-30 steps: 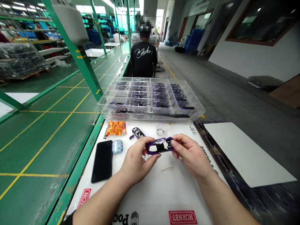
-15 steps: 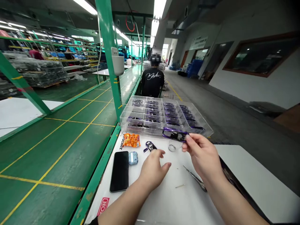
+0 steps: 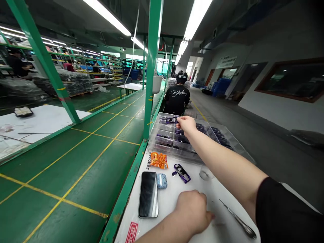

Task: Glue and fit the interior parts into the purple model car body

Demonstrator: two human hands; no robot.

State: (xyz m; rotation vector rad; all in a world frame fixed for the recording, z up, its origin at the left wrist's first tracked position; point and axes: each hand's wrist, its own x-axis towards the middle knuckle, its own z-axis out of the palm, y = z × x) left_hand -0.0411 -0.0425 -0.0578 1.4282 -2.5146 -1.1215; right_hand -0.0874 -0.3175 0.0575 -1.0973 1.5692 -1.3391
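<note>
My right hand pinches a purple and black frame part above the back left compartments of a clear divided tray. Similar purple parts lie in many of the tray's compartments. My left hand hovers low over the white table, fingers curled in and partly hidden; whether it holds anything cannot be made out. Another purple and black part lies on the table between that hand and the tray, a small purple piece beside it. A small round clear dish sits under my right forearm.
A phone, a blue earphone case and an orange snack packet lie at the left. A pointed metal tool lies at the right. Beyond the tray sits a person in black; a green post stands at the left.
My right hand has carried the purple part forward to the tray's back left. My left hand has drawn back from the loose part, its fingers now curled. The view has shifted.
</note>
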